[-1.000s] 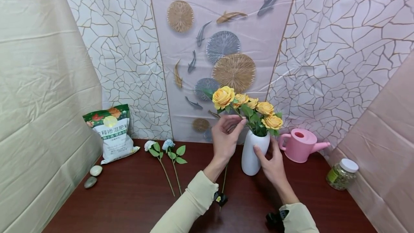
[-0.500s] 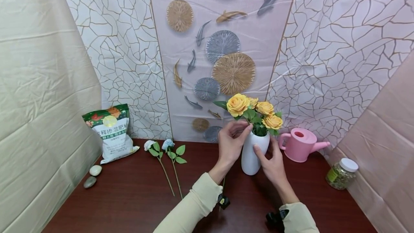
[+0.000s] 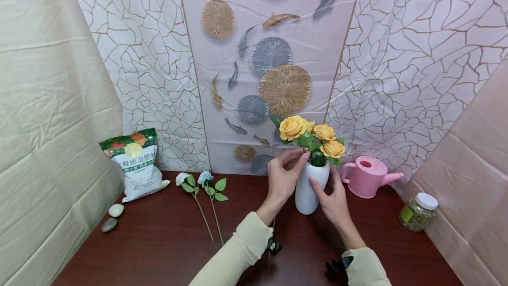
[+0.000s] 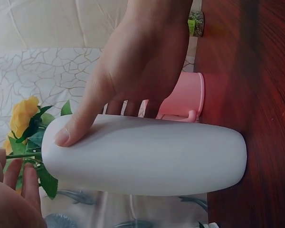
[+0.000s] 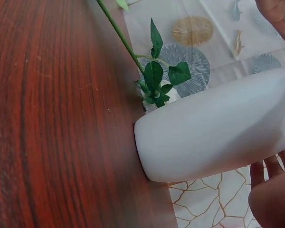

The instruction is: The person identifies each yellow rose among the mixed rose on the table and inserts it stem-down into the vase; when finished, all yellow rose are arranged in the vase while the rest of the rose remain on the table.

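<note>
A white vase [image 3: 305, 195] stands upright on the dark red table, gripped on its right side by my right hand [image 3: 336, 202]. In the left wrist view that hand's thumb [image 4: 64, 137] presses near the vase mouth. Several yellow roses [image 3: 332, 148] with green leaves stand in the vase. At the mouth's left side my left hand [image 3: 282, 178] pinches the green stem [image 4: 23, 155] of one rose [image 3: 292, 127] between thumb and fingertips. The stem runs to the rim; its lower end is hidden. My left forearm partly covers another stem [image 3: 274, 223] on the table.
A white flower [image 3: 182, 178] and a pale blue one [image 3: 205, 177] lie left. Behind them stands a fertilizer bag [image 3: 136, 164], with two stones [image 3: 116, 210] in front. Right of the vase are a pink watering can [image 3: 367, 178] and a lidded jar [image 3: 418, 212]. Patterned cloth hangs behind.
My left hand has moved right and slightly down, bringing its yellow rose from the left of the bunch in against the others at the vase mouth. My right hand keeps its grip on the vase.
</note>
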Demonstrator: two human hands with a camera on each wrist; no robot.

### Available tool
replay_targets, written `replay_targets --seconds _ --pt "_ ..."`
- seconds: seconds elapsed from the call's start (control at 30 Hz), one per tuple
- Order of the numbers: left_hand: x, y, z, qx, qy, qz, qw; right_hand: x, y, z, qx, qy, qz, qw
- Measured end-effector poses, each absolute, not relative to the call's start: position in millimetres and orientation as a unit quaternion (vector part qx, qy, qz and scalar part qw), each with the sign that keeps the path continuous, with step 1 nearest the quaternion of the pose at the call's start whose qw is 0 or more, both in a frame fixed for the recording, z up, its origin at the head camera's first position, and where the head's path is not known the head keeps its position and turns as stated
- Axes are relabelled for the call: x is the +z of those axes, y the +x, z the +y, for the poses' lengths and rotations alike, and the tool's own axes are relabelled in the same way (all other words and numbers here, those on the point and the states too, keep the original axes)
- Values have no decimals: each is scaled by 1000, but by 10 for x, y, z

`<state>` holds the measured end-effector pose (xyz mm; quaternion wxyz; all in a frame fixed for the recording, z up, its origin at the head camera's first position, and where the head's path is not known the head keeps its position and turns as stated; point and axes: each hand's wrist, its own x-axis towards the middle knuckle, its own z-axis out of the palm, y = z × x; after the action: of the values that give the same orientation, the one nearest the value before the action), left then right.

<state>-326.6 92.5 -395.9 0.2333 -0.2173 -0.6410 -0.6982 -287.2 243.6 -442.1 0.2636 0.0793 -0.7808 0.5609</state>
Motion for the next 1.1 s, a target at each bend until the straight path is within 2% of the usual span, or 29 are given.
replay_targets --seconds 0.17,0.33,0.5,0.77,1.1 --pt "-3989 -3279 935 -694 -256 -636 222 -4445 -2894 2454 563 83 -780 260" --pt "-4009 -3261 945 -668 -254 -664 221 -4542 -2975 2499 575 79 -774 253" --pt "-3997 -3239 949 -645 -243 -685 236 -4690 -3092 2549 570 78 -774 264" --pt "-4004 -3274 947 -623 -252 -687 278 -4701 -3098 2545 565 81 -774 272" --pt "-4004 -3311 955 -625 -247 -695 256 -4614 -3030 2516 560 76 -781 267"
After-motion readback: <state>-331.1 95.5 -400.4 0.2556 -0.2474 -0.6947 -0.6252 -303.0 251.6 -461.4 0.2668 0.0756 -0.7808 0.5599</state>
